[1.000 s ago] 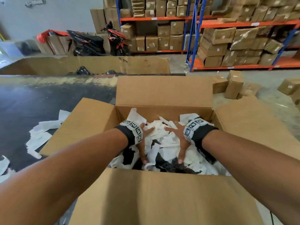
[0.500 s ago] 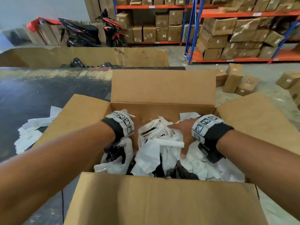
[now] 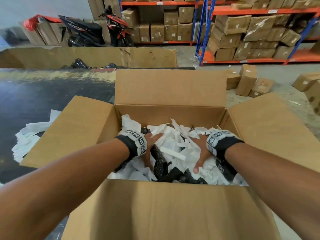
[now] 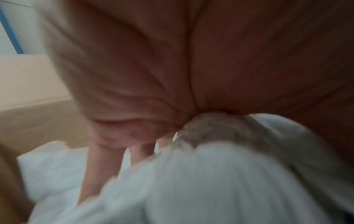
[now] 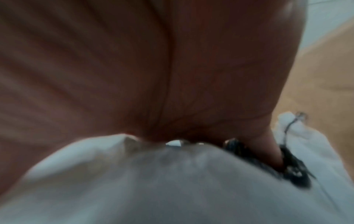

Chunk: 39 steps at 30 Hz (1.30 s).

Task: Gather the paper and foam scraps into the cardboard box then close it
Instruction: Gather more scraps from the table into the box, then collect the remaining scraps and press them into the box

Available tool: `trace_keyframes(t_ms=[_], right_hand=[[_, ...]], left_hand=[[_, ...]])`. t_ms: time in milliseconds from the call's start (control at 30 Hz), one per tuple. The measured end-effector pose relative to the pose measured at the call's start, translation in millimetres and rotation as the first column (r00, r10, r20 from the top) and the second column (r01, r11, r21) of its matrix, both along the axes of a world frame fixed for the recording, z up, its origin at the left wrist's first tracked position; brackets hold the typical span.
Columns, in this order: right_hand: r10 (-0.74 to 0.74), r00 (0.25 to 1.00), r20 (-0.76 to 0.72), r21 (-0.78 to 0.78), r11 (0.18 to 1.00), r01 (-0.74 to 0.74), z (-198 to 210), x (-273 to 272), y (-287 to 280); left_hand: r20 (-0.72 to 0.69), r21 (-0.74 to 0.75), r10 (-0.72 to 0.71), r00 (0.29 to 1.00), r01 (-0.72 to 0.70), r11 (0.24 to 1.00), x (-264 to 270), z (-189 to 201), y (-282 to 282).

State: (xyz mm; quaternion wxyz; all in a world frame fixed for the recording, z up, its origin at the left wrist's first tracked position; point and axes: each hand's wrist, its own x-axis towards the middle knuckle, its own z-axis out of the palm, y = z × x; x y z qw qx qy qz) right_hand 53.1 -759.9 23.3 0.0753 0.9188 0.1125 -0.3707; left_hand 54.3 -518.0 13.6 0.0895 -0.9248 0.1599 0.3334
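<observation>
Warehouse shelving (image 3: 259, 11) behind; no legible txt on cardboard box (image 3: 170, 87).

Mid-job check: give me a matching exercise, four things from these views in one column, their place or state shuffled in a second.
Things:
1. left hand
2. far flap
3. loose paper scraps
4. scooter

Places or states:
A. standing upright behind the cardboard box
B. lying outside, left of the box
C. parked by the shelving
D. flat on the scraps inside

Pairs: 1-D, 2-A, 3-B, 4-C
</observation>
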Motion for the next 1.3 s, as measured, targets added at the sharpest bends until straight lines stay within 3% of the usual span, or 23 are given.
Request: trace_keyframes(t_ms=[67,200,400,533,800,1100,1300], right_hand=[[0.022,1.000,0.000,0.007,1.000,-0.022,-4,0,1],[0.021,0.999,0.043,0.065,0.998,-0.024,26,4,-3],[0.067,0.953,0.295,0.149,0.982,-0.115,77,-13,-11],[0.051,0.881,0.470,0.168,0.975,-0.146,104,-45,-15],[-0.086,0.729,0.680,0.290,0.943,-0.160,144,-157,-2],[-0.200,0.659,0.725,0.491,0.821,-0.292,111,-246,134],[-0.187,0.683,0.706,0.598,0.674,-0.434,89,-285,273]], left_hand=[[0.023,-0.012,-0.009,1.000,0.010,1.000,1,-1,4],[0.031,-0.031,-0.021,0.999,0.022,0.999,-1,33,4],[0.183,-0.274,0.017,0.983,0.035,0.961,-12,85,8],[0.380,-0.350,-0.005,0.925,0.148,0.925,-36,104,4],[0.614,-0.477,0.026,0.789,0.345,0.808,-120,117,10],[0.601,-0.664,0.191,0.776,0.352,0.659,-220,96,128],[0.595,-0.707,0.351,0.723,0.264,0.656,-275,78,256]])
